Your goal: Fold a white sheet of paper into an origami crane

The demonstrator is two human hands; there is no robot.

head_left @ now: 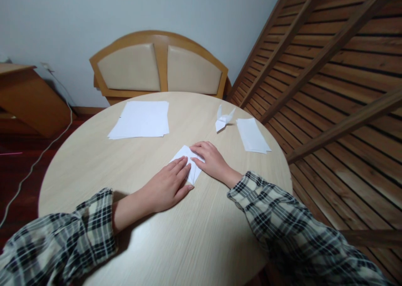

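A small folded white paper (188, 165) lies near the middle of a round pale wooden table (132, 173). My left hand (166, 187) rests flat on its lower left part with the fingers stretched out together. My right hand (212, 160) lies flat on its right side, fingers extended and pressing down. Both arms wear checked sleeves. Neither hand grips anything.
A stack of white sheets (141, 119) lies at the table's far left. A folded paper figure (223, 119) stands at the far right beside a smaller pile of white paper (252, 135). A padded wooden chair (160, 66) stands behind the table. A wooden slatted wall (339, 68) runs along the right.
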